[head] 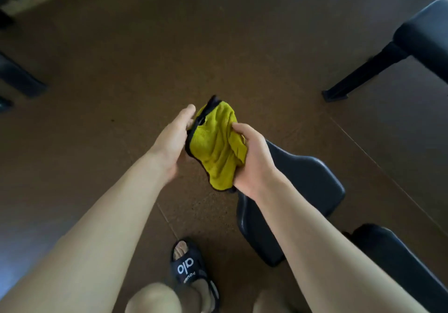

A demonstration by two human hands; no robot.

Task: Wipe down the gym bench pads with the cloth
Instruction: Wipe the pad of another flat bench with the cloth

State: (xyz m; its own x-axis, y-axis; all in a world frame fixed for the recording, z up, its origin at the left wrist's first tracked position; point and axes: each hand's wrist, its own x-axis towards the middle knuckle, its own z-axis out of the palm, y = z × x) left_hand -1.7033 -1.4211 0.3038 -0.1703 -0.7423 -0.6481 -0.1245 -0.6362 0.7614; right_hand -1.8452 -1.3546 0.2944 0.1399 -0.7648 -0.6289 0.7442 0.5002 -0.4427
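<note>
A yellow cloth (215, 143) with a black hem hangs bunched between both hands, in the air above the floor. My right hand (254, 160) grips its right side, fingers curled into the folds. My left hand (173, 140) holds the black-edged left side, thumb on top and fingers behind it. Below my right forearm lies the bench's black seat pad (312, 186), and a second black pad (397, 259) of the same bench runs toward the lower right. Neither hand touches a pad.
Brown speckled rubber floor (145, 70) spreads around. Another black bench (421, 29) with a slanted leg stands at the upper right. Dark equipment sits along the left edge (17, 75). My foot in a black slide sandal (191, 269) is at the bottom centre.
</note>
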